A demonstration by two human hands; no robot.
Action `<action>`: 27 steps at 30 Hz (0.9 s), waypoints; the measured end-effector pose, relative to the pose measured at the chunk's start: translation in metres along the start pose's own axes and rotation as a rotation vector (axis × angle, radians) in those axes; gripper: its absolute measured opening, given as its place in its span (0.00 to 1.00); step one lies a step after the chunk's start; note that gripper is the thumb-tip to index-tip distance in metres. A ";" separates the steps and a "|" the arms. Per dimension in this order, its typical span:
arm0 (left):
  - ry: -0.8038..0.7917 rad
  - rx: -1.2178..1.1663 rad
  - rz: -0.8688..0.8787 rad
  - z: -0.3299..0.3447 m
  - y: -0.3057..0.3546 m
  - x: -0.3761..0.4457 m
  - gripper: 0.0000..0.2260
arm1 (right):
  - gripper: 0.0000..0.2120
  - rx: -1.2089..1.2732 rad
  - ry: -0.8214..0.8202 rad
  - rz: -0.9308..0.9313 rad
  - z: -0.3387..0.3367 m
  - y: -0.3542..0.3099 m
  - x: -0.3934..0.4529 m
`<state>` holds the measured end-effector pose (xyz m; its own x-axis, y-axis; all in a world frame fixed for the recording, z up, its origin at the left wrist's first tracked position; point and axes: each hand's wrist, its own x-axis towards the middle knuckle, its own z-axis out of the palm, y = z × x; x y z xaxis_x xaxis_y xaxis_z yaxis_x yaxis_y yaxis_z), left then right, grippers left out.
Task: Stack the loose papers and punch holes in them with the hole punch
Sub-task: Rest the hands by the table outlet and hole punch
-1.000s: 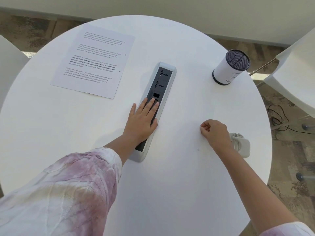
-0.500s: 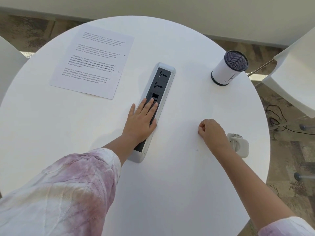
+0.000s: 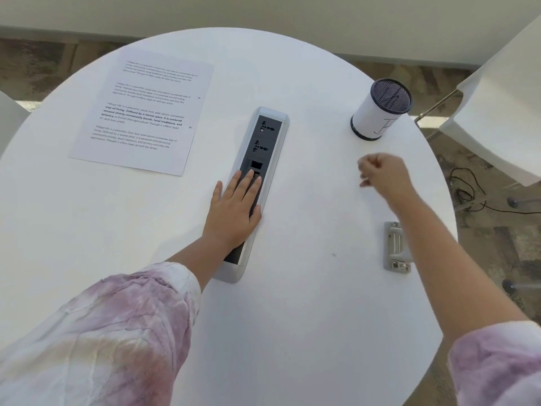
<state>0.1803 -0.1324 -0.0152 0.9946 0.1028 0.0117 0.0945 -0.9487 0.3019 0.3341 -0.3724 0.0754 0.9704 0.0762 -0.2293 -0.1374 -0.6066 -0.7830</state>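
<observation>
Right hand (image 3: 382, 174) lifted away from the hole punch (image 3: 395, 247) toward the cup (image 3: 380, 112), fingers curled, holding nothing, punch now uncovered beside the forearm, left hand (image 3: 234, 208) flat with straight fingers on the socket strip (image 3: 265, 148), printed papers (image 3: 143, 112) far left, hole-punched, bold line reading "Defined by a slower pace".

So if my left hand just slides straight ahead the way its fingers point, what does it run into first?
Nothing new, probably: the left hand already lies flat on the power socket strip, fingers pointing along it. It would slide over the sockets, then onto bare table. The paper lies off to the left.
</observation>
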 end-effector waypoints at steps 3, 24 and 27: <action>0.005 -0.002 0.001 0.001 0.000 -0.001 0.26 | 0.04 0.050 0.085 -0.052 -0.021 -0.033 0.028; -0.011 0.002 -0.011 0.001 0.000 0.002 0.26 | 0.03 0.006 0.107 -0.075 -0.026 -0.043 0.051; -0.020 -0.003 -0.016 0.000 0.000 0.002 0.27 | 0.03 -0.064 -0.020 -0.037 -0.008 -0.008 0.006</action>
<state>0.1824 -0.1321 -0.0153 0.9937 0.1118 -0.0126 0.1103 -0.9461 0.3044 0.3422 -0.3731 0.0853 0.9703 0.1145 -0.2130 -0.0881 -0.6528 -0.7524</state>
